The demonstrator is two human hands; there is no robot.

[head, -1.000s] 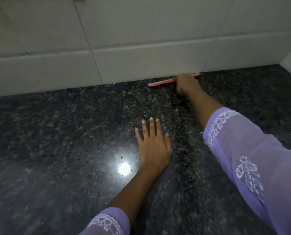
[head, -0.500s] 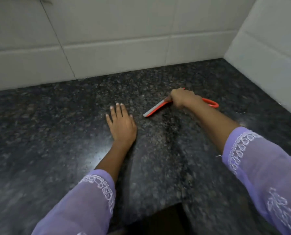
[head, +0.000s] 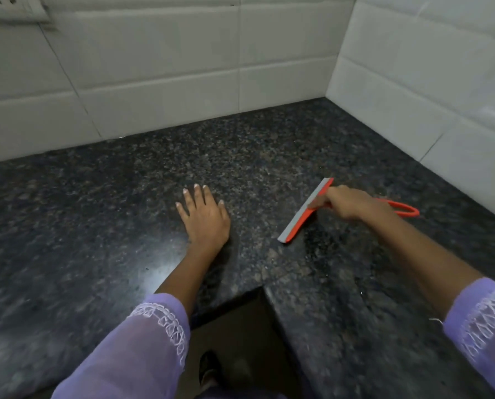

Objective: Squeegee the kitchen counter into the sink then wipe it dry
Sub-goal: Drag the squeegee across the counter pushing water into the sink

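Gripping the squeegee (head: 305,213), the right hand (head: 352,204) closes its fingers around the orange handle just behind the blade, and the handle's loop end sticks out past the wrist toward the side wall (head: 430,90). The grey blade edge lies on the counter (head: 96,214), running slantwise, its far end nearer the side wall and its near end pointing toward the counter's inner corner edge. The left hand (head: 204,217) rests flat on the counter with fingers spread and holds nothing; it sits well apart from the squeegee, on the side away from the side wall. Purple sleeves (head: 154,341) cover both forearms. White tiles back the counter, and a socket plate (head: 12,7) shows far from the side wall.
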